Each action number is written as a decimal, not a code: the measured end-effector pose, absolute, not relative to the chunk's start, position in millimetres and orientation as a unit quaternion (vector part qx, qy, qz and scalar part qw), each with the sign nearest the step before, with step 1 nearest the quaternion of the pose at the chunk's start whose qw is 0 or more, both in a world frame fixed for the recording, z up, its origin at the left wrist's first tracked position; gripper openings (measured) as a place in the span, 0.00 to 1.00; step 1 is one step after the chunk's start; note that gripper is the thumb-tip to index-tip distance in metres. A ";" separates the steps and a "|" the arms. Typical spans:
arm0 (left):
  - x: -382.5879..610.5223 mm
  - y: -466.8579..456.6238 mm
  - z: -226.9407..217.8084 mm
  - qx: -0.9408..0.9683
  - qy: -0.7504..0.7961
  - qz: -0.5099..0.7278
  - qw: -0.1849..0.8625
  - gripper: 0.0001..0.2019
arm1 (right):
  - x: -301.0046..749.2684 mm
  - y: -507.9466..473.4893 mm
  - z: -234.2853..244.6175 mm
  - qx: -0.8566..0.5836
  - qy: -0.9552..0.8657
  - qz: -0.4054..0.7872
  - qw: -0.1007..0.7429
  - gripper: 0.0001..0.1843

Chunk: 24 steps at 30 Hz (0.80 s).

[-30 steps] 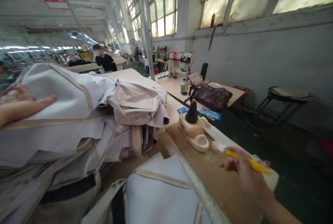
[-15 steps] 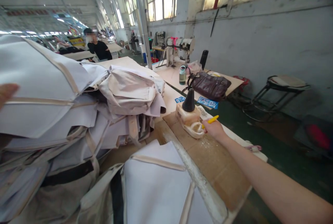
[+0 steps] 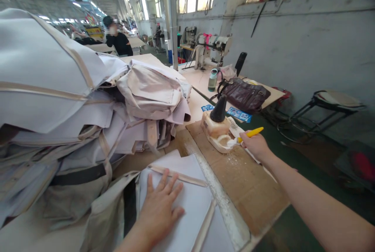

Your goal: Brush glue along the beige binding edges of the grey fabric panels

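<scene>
My left hand (image 3: 162, 209) lies flat with spread fingers on a white panel (image 3: 187, 205) edged with beige strips, part of a grey-beige fabric piece at the front of the table. In my right hand (image 3: 254, 145) is a brush with a yellow handle (image 3: 256, 131). Its white-coated tip is at the rim of a shallow glue dish (image 3: 222, 149), which is joined to a block-shaped container (image 3: 211, 126). A black cone (image 3: 219, 109) stands on top of that container. Dish and container rest on a sheet of cardboard (image 3: 249, 193) with white drips.
A tall heap of similar fabric pieces (image 3: 43, 72) fills the left side. Beyond the dish are a dark red handbag (image 3: 244, 95), a bottle (image 3: 212, 80) and a sewing machine (image 3: 213, 45). A stool (image 3: 336, 99) stands by the wall. A person in black (image 3: 120, 43) is farther back.
My left hand has come from the far left edge down onto the white panel. My right hand has drawn the brush from inside the dish to its right rim. The view has shifted slightly.
</scene>
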<state>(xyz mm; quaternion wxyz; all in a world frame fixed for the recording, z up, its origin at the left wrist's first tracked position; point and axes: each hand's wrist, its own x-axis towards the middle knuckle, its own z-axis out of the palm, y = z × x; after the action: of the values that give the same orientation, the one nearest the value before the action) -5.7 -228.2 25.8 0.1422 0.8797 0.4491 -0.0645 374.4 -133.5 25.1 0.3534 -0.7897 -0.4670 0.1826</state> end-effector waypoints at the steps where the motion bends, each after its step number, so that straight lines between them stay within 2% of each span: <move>1: -5.0 -228.3 25.0 0.879 0.451 -0.063 0.138 0.29 | 375.6 -136.0 27.0 -0.791 -0.466 0.185 0.352 0.12; 6: -3.2 -232.1 25.2 0.879 0.456 -0.059 0.130 0.27 | 368.5 -150.8 26.7 -0.754 -0.502 0.222 0.361 0.14; 13: -2.5 -234.8 16.8 0.879 0.460 -0.050 0.118 0.26 | 361.7 -197.4 24.5 -0.676 -0.558 0.357 0.324 0.12; 20: -0.7 -226.1 34.2 0.880 0.453 -0.059 0.132 0.24 | 370.5 -193.5 26.2 -0.704 -0.528 0.288 0.378 0.14; 24: -12.5 -194.2 53.6 0.848 0.521 -0.010 0.098 0.20 | 372.1 -181.6 13.5 -0.705 -0.488 0.308 0.412 0.15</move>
<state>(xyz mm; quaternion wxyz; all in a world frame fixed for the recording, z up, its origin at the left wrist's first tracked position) -12.5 -194.2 53.6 0.0976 0.8479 0.5211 -0.0098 372.1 -181.6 13.5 0.4122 -0.7053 -0.4878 0.3078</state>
